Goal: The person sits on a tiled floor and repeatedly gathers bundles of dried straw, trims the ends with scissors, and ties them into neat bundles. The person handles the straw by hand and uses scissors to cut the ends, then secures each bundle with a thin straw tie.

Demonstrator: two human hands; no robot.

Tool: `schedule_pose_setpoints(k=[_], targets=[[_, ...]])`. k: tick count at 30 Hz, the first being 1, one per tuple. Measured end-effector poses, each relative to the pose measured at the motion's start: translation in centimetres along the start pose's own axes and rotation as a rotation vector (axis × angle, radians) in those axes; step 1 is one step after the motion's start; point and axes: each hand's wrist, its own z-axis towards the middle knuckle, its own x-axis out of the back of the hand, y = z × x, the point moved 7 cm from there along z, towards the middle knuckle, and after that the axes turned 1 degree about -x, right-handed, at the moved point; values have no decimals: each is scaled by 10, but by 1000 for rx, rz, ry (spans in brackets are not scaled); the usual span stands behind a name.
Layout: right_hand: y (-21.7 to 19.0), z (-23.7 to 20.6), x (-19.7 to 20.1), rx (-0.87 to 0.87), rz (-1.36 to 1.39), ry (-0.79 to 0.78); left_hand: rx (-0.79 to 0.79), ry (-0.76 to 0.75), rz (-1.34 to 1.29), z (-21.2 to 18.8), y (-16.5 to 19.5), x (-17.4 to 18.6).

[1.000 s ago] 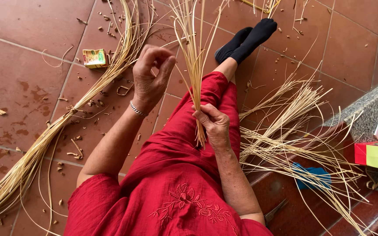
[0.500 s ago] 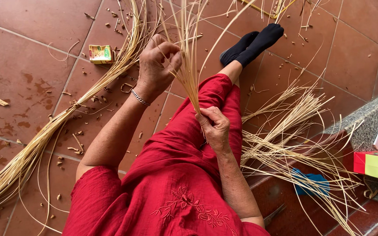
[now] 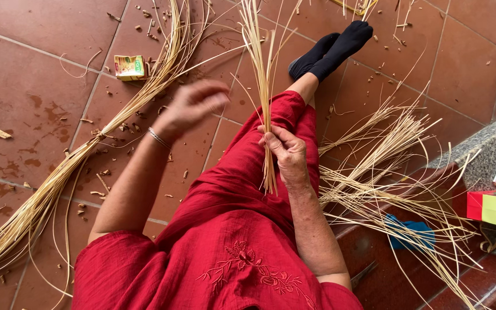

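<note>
Red tiled floor (image 3: 41, 69), straw scraps about. Right hand (image 3: 285, 150) clenched round bundle of pale reeds (image 3: 261, 63) – long axis upright, tips away from body. Left hand (image 3: 193, 103) blurred, fingers loosely spread, empty – just left of bundle, nearer its upper stalks.

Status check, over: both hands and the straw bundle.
Right hand gripping straw bundle upright over lap. Left hand empty, blurred, raised beside it. Loose straw at right.
</note>
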Motion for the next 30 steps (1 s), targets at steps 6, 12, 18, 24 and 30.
schedule_pose_setpoints(k=[6,12,18,24,30], targets=[[7,3,-16,-117,-75,-105,-175,-72,-92,-13,-34,-75],[14,-6,-23,-151,-116,-204,-31,93,-389,-1,-52,-66],[34,-9,-25,-144,-116,-171,-131,223,-439,-9,-32,-32],[13,16,-41,142,-478,-51,-156,173,-97,-33,-41,-43],[-10,17,-75,471,-774,-176,36,411,-45,-45,-81,22]])
